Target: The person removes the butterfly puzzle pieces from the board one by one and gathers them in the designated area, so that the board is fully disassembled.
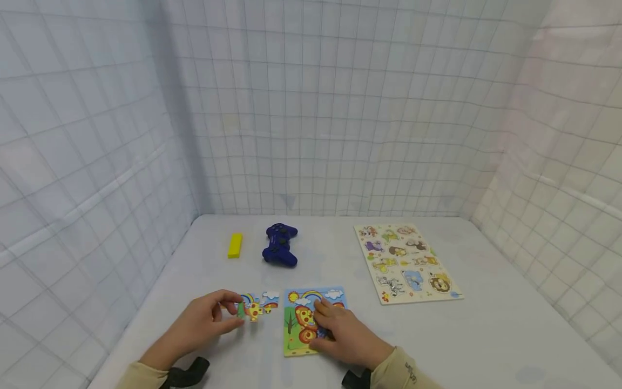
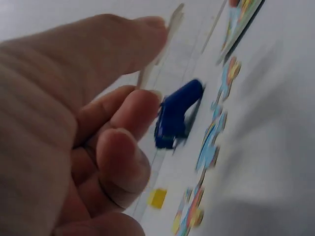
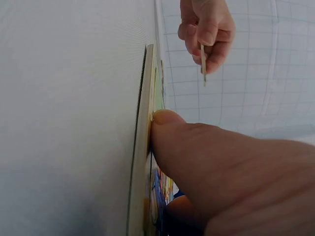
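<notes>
Piece (image 1: 241, 310), narrowly pinched in the left hand (image 1: 198, 323) left of the puzzle board (image 1: 293, 347), could be dropped if grip is slackened, or the board skewed by the loosely spread right hand (image 1: 346, 332) pressing it.

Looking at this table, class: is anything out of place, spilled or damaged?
Perhaps the blue game controller, lying beyond the loose puzzle pieces: it seems to have no part in puzzle work, so it looks a little out of place. No spill or damage is visible.
</notes>
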A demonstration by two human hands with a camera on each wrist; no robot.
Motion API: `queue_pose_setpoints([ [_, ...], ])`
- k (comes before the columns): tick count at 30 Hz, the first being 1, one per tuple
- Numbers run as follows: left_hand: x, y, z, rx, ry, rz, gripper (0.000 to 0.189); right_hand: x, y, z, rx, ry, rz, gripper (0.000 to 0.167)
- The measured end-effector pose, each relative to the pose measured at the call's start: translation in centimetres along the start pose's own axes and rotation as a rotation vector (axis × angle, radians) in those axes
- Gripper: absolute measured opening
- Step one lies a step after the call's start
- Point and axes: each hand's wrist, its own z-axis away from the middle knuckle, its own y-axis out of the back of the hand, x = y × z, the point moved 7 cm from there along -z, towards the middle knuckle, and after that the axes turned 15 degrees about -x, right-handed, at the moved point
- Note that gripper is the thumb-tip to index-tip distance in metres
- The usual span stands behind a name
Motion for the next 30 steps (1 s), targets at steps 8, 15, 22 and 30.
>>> queue_pose_setpoints([
  [8, -4.4, 2.4, 2.7, -0.054, 0.053, -0.042, 0.042, 0.6, 0.5, 0.4, -0.019, -0.044, -0.021, 0.076],
  [15, -5.1, 1.8, 3.0, -0.104, 0.092, -0.050, 0.042, 0.5, 0.5, 0.3, -0.023, -0.028, -0.030, 0.076],
  [22, -5.2, 1.9, 3.4, -0.096, 0.115, -0.049, 0.042, 0.3, 0.1, 0.2, -0.029, -0.024, -0.043, 0.075],
  [30, -5.6, 2.1, 3.9, -0.104, 0.117, -0.011, 0.044, -0.1, -0.1, 0.1, -0.027, -0.006, -0.028, 0.074],
])
